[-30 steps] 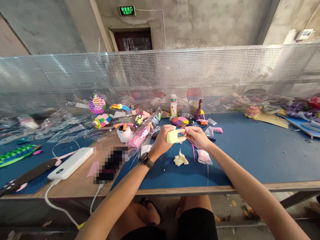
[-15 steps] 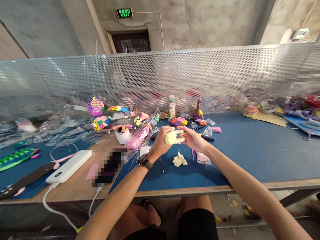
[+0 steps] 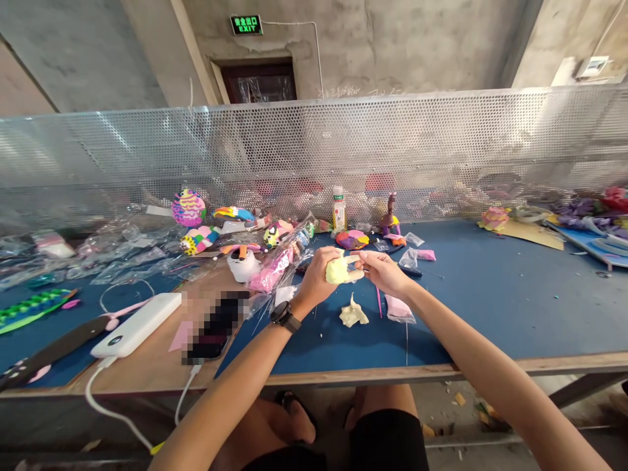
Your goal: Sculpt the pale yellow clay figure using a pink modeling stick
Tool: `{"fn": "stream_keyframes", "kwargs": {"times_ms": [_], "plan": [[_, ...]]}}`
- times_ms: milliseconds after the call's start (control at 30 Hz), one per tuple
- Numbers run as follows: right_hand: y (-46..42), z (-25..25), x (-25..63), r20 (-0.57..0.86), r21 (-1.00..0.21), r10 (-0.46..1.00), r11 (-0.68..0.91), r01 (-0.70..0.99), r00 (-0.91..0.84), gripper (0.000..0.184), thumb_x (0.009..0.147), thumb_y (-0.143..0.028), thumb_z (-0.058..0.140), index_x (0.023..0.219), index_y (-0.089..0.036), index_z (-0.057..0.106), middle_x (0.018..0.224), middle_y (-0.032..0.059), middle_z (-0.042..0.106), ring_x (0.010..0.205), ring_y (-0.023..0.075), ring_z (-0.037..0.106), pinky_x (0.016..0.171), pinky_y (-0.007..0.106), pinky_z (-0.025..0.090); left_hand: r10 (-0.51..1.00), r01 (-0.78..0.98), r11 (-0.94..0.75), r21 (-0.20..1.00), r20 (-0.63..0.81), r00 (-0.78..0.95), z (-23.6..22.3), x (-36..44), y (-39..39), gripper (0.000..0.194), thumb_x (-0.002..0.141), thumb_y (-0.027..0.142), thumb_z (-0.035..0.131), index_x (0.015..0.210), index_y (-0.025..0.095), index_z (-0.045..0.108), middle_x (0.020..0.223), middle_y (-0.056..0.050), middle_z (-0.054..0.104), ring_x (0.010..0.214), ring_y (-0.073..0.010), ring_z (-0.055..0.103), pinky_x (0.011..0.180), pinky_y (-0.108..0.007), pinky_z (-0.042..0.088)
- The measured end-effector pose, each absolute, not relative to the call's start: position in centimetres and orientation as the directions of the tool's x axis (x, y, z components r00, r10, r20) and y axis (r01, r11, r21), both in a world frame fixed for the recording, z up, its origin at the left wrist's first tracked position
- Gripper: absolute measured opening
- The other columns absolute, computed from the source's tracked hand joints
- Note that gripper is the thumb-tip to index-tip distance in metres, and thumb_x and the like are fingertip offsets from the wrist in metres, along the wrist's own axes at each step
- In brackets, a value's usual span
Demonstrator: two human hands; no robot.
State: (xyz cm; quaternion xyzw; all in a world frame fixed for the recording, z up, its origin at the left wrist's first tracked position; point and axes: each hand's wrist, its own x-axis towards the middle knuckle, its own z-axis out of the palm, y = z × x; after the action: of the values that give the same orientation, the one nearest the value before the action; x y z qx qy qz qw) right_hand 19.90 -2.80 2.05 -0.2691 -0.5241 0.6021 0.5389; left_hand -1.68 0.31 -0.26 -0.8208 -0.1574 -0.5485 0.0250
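Note:
My left hand (image 3: 316,273), with a dark watch on its wrist, is wrapped round a pale yellow modelling clay figure (image 3: 336,271). Two finger-like prongs stick out of the figure to the right. At the tip of the upper prong, the thumb and fingers of my right hand (image 3: 385,273) are pinched together. A loose, torn-looking lump of the same yellow clay (image 3: 354,313) lies on the blue table mat (image 3: 314,350) below my hands. Right of the lump are a thin pink stick (image 3: 379,302) and a bag of pink clay (image 3: 399,309).
Several colourful clay figures stand at the back, among them a round pink and yellow one (image 3: 188,208), near a small bottle (image 3: 339,209). A white power bank (image 3: 137,325) and a phone (image 3: 216,327) lie at left. Behind runs a perforated metal screen (image 3: 412,137).
My right hand's fingers have closed in from a looser, spread pose to a pinch at the upper prong. My left hand holds the clay figure much as before.

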Motion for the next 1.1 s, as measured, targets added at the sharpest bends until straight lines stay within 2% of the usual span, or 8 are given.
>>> {"fn": "stream_keyframes", "kwargs": {"times_ms": [167, 333, 467, 633, 700, 800, 900, 1100], "plan": [[-3.1, 2.3, 20.0, 0.186, -0.906, 0.923, 0.028, -0.423, -0.336, 0.048, 0.073, -0.060, 0.093, 0.101, -0.022, 0.084, 0.080, 0.0017, 0.075, 0.073, 0.0142, 0.067, 0.071, 0.027, 0.056, 0.240, 0.264, -0.952, 0.156, 0.914, 0.328, -0.4, -1.5, 0.5, 0.054, 0.085, 0.015, 0.081, 0.130, 0.025, 0.052, 0.125, -0.011, 0.061, 0.120, -0.0277, 0.066, 0.102, -0.049, 0.059], [-3.2, 2.7, 20.4, 0.328, -0.914, 0.914, 0.243, -0.324, -0.239, 0.047, 0.065, -0.049, 0.099, 0.102, -0.024, 0.085, 0.084, 0.0017, 0.079, 0.075, 0.0152, 0.068, 0.071, 0.029, 0.057, 0.366, 0.190, -0.927, 0.323, 0.891, 0.269, -0.8, -0.9, 0.4, 0.067, 0.077, 0.034, 0.094, 0.128, 0.024, 0.052, 0.126, -0.011, 0.065, 0.118, -0.0285, 0.068, 0.100, -0.048, 0.059], [-3.6, 3.5, 20.8, 0.438, -0.896, 0.888, 0.418, -0.150, -0.140, 0.041, 0.069, -0.049, 0.097, 0.099, -0.022, 0.087, 0.079, 0.0023, 0.078, 0.070, 0.0163, 0.067, 0.065, 0.031, 0.056, 0.541, 0.164, -0.841, 0.516, 0.795, 0.275, -0.6, -0.5, -0.8, 0.076, 0.074, 0.044, 0.096, 0.131, 0.024, 0.051, 0.120, -0.009, 0.069, 0.106, -0.0249, 0.072, 0.092, -0.040, 0.060], [-4.4, 4.0, 20.5, 0.521, -0.854, 0.853, 0.521, -0.021, -0.040, 0.036, 0.075, -0.057, 0.090, 0.089, -0.023, 0.087, 0.075, 0.0039, 0.078, 0.059, 0.0146, 0.059, 0.055, 0.030, 0.051, 0.618, 0.031, -0.757, 0.652, 0.701, 0.357, 0.3, -0.3, -2.1, 0.074, 0.076, 0.046, 0.095, 0.131, 0.023, 0.051, 0.115, -0.007, 0.072, 0.101, -0.0229, 0.073, 0.091, -0.038, 0.061], [-4.6, 4.0, 20.4, 0.535, -0.844, 0.844, 0.536, 0.012, -0.036, 0.038, 0.080, -0.058, 0.086, 0.093, -0.023, 0.087, 0.068, 0.0026, 0.074, 0.053, 0.0128, 0.053, 0.050, 0.029, 0.046, 0.645, -0.021, -0.708, 0.706, 0.658, 0.388, 0.5, -0.3, -2.2, 0.072, 0.077, 0.048, 0.094, 0.130, 0.022, 0.053, 0.115, -0.008, 0.073, 0.101, -0.0231, 0.073, 0.093, -0.038, 0.061], [-4.8, 4.2, 20.4, 0.528, -0.848, 0.848, 0.530, 0.026, -0.048, 0.041, 0.086, -0.059, 0.082, 0.102, -0.022, 0.086, 0.059, -0.0006, 0.066, 0.045, 0.0098, 0.044, 0.043, 0.026, 0.037, 0.681, -0.083, -0.624, 0.777, 0.593, 0.429, 0.3, -0.1, -2.0, 0.074, 0.076, 0.050, 0.094, 0.131, 0.022, 0.054, 0.118, -0.010, 0.074, 0.102, -0.0234, 0.074, 0.093, -0.038, 0.061], [-4.7, 4.4, 20.5, 0.479, -0.878, 0.874, 0.479, -0.018, -0.079, 0.045, 0.084, -0.063, 0.082, 0.095, -0.020, 0.085, 0.056, -0.0020, 0.062, 0.042, 0.0089, 0.041, 0.040, 0.026, 0.033, 0.700, -0.119, -0.574, 0.810, 0.562, 0.440, -0.1, 0.0, -1.6, 0.074, 0.074, 0.052, 0.094, 0.131, 0.022, 0.058, 0.121, -0.011, 0.075, 0.104, -0.0245, 0.075, 0.093, -0.039, 0.063], [-4.3, 4.5, 20.5, 0.261, -0.947, 0.945, 0.210, -0.244, -0.198, 0.049, 0.073, -0.066, 0.089, 0.086, -0.020, 0.080, 0.072, 0.0020, 0.074, 0.046, 0.0076, 0.048, 0.035, 0.020, 0.024, 0.706, -0.186, -0.489, 0.852, 0.512, 0.489, -0.4, -0.2, -1.3, 0.069, 0.075, 0.050, 0.095, 0.129, 0.020, 0.064, 0.119, -0.013, 0.077, 0.103, -0.0268, 0.076, 0.091, -0.043, 0.065]]}}
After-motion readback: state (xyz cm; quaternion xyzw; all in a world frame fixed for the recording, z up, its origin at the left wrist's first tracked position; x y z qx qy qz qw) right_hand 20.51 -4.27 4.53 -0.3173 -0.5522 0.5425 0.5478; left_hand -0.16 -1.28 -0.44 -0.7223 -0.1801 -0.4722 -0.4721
